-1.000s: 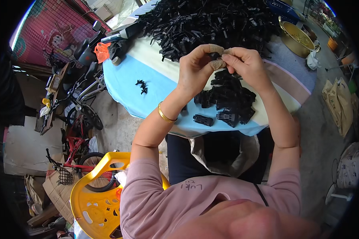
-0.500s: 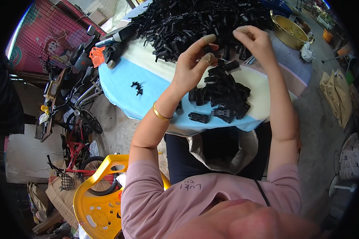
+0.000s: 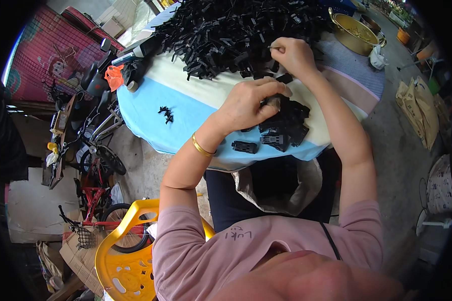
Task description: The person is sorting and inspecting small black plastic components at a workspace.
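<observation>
Head view. The red bicycle [image 3: 93,203] is leaning among clutter on the person's left, well apart from the table; the yellow chair [image 3: 128,268] is sitting nearer. Brown paper sacks [image 3: 416,113] are slumping on the floor to the right. The left hand [image 3: 251,103] is hanging over the smaller pile [image 3: 291,120] of black parts, blocking some of it from me; its fingers are curling toward the thumb, gap narrow, and I can't tell whether anything is between them. The right hand [image 3: 295,56] is hovering at the near edge of the large heap [image 3: 236,32], fingertips drawing into a narrow pinch; contents too small to tell.

Parts are looking hard and angular, those in the heap slimmer, those in the pile blockier. One block [image 3: 244,146] is lying apart near the table edge; a scatter of thin black bits [image 3: 165,114] is resting on the blue band of the smooth striped cloth [image 3: 140,103].

Containers: the gold basin [image 3: 345,42], round and metallic, is holding yellowish-green matter, with a crumpled white bag [image 3: 377,57] hanging just beside it. An orange bag [image 3: 114,77] is bunching at the far left edge. Below the table, a pale fabric sack [image 3: 312,183] is gaping, its inside too dark to read.
</observation>
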`<state>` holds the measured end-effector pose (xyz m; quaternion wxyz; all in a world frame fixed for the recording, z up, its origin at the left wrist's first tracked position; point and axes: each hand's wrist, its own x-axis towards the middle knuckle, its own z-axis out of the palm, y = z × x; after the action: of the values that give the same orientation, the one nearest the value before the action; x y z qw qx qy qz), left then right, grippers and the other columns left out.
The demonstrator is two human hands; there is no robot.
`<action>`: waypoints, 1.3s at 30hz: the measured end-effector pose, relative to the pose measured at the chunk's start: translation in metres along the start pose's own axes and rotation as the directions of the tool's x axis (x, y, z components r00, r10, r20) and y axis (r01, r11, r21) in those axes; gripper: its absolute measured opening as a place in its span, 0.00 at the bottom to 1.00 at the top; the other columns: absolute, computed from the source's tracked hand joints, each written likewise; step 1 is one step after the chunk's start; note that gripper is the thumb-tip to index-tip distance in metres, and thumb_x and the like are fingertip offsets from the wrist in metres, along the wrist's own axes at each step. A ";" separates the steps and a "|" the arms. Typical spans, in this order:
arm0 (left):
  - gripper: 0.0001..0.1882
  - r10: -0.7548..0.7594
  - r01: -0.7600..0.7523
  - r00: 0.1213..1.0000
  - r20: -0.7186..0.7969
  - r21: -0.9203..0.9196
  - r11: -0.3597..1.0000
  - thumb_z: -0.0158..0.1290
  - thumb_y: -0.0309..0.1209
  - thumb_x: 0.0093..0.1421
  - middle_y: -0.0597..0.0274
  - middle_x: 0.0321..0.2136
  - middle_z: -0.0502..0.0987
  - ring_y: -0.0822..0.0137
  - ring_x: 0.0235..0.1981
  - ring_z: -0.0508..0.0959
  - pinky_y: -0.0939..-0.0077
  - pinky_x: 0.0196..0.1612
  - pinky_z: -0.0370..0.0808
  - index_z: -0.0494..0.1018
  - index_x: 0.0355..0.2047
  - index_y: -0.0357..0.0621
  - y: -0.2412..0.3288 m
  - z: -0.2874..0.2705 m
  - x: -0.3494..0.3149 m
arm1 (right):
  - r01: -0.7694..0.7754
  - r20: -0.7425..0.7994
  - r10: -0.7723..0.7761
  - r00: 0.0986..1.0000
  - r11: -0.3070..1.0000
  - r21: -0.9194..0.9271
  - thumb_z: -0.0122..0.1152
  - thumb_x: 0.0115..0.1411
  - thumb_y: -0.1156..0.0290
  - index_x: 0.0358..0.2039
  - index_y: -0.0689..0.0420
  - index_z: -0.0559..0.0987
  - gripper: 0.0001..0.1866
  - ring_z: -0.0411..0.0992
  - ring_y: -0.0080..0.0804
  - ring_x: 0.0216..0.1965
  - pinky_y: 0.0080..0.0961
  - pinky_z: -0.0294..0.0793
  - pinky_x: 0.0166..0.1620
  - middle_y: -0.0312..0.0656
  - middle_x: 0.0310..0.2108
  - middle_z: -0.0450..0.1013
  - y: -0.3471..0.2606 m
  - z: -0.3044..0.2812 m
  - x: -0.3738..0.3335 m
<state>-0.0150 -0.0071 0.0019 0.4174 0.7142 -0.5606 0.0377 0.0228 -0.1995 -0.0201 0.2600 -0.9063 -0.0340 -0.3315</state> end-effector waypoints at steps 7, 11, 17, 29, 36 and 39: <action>0.29 0.025 0.007 0.936 -0.350 0.089 0.996 0.65 0.34 0.39 0.61 0.34 0.72 0.70 0.31 0.71 0.79 0.31 0.68 0.66 0.41 0.40 -0.006 0.000 0.004 | -0.187 -0.059 0.269 0.961 0.794 0.579 0.62 0.48 0.69 0.27 0.64 0.78 0.10 0.70 0.15 0.22 0.13 0.68 0.27 0.36 0.19 0.74 -0.024 -0.012 -0.006; 0.24 -0.122 0.153 0.833 -0.540 0.012 0.988 0.62 0.29 0.43 0.58 0.31 0.71 0.70 0.28 0.72 0.80 0.30 0.71 0.65 0.39 0.35 -0.011 0.004 0.003 | -0.063 -0.064 0.143 0.988 0.741 0.669 0.62 0.49 0.70 0.28 0.64 0.77 0.10 0.69 0.13 0.24 0.11 0.68 0.29 0.33 0.22 0.74 -0.037 -0.007 -0.017; 0.11 -0.386 0.063 0.846 -0.367 -0.651 0.756 0.46 0.26 0.59 0.59 0.27 0.74 0.73 0.26 0.75 0.82 0.30 0.74 0.66 0.40 0.32 -0.027 -0.019 0.002 | -0.059 0.063 0.016 0.998 0.626 0.778 0.60 0.51 0.74 0.31 0.62 0.76 0.07 0.68 0.13 0.28 0.10 0.68 0.33 0.32 0.27 0.73 -0.036 -0.026 -0.016; 0.35 -0.340 0.127 0.917 -0.206 -0.658 0.742 0.59 0.17 0.43 0.50 0.42 0.70 0.64 0.39 0.75 0.73 0.42 0.75 0.57 0.52 0.31 -0.017 -0.016 0.003 | -0.114 0.239 -0.128 0.963 0.609 0.785 0.62 0.50 0.73 0.27 0.64 0.76 0.08 0.71 0.17 0.27 0.12 0.70 0.32 0.36 0.24 0.73 -0.052 -0.035 -0.025; 0.28 -0.307 0.074 0.905 -0.295 -0.600 0.796 0.54 0.15 0.48 0.51 0.39 0.71 0.64 0.37 0.75 0.73 0.41 0.75 0.58 0.49 0.34 -0.021 -0.012 0.002 | -0.380 0.429 0.044 0.902 0.552 0.742 0.57 0.55 0.69 0.27 0.61 0.73 0.08 0.57 0.08 0.18 0.07 0.50 0.18 0.29 0.21 0.66 -0.061 -0.037 -0.025; 0.27 -0.368 0.038 0.880 -0.299 -0.729 0.683 0.52 0.15 0.48 0.52 0.38 0.71 0.65 0.35 0.76 0.72 0.40 0.75 0.57 0.48 0.37 -0.020 -0.014 0.002 | -0.367 0.431 -0.087 0.898 0.393 0.843 0.53 0.57 0.68 0.31 0.61 0.72 0.09 0.55 0.08 0.18 0.07 0.51 0.19 0.29 0.21 0.65 -0.047 -0.033 -0.023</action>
<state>0.0079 0.0006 0.0006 0.7701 0.5331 -0.3427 -0.0729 -0.0250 -0.1730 0.0080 0.7249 -0.6628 -0.1835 -0.0381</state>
